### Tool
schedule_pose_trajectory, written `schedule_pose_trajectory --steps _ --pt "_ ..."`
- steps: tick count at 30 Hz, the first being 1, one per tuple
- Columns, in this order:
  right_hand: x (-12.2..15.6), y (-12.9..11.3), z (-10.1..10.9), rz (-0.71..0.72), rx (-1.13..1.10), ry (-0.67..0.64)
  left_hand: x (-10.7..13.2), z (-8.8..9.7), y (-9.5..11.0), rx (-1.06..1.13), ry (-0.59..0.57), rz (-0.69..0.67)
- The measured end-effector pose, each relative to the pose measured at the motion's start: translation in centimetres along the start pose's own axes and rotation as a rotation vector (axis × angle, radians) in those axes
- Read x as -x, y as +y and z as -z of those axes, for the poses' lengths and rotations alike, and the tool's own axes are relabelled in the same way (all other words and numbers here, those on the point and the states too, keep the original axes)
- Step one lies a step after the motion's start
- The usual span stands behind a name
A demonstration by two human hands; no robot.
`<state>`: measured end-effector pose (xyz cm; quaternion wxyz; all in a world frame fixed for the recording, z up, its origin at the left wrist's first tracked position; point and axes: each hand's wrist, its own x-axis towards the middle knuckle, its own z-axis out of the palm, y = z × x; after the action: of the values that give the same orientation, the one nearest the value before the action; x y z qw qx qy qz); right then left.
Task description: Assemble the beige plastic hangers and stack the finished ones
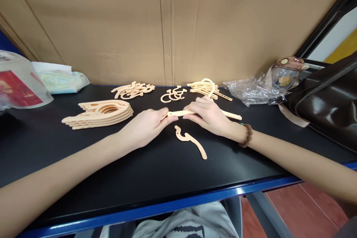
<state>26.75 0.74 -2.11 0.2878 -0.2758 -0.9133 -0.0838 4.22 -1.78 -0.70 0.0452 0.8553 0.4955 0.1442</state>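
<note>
A cream plastic clothes hanger (181, 113) is held crosswise above the table between both my hands. My left hand (146, 124) pinches its left end, thumb against fingers. My right hand (209, 115) grips its middle, and a curved hook (213, 86) shows above the knuckles. The hanger's right end sticks out past that hand; my fingers cover much of the joint. Just below, one loose curved hanger arm (195, 144) lies on the black tabletop. Left of my left hand is a stack of folded hangers (99, 116).
Along the back are piles of hanger arms (132, 90), hooks (174, 95) and straight bars (202, 88). Crumpled clear plastic (248, 87), a bottle (286, 76) and a dark bag (326, 96) stand right. A tissue pack (63, 80) and a white bag (25, 81) are left. Cardboard (111, 26) rises behind.
</note>
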Motion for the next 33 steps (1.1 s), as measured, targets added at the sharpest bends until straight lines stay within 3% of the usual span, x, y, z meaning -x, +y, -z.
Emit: schedule_pose_trajectory --steps 8,19,27,33 --pt "-0.1 0.1 0.0 0.017 -0.016 -0.069 -0.1 0.4 0.7 -0.369 -0.099 -0.029" --pt "-0.1 0.0 0.1 0.004 -0.078 -0.148 0.2 0.5 1.1 -0.489 -0.066 -0.113" --pt "-0.1 0.2 -0.2 0.016 -0.018 -0.131 0.3 0.5 0.7 -0.484 0.096 -0.119" --pt "-0.2 0.4 -0.3 -0.001 0.006 -0.102 0.1 1.2 0.0 -0.327 0.216 -0.271"
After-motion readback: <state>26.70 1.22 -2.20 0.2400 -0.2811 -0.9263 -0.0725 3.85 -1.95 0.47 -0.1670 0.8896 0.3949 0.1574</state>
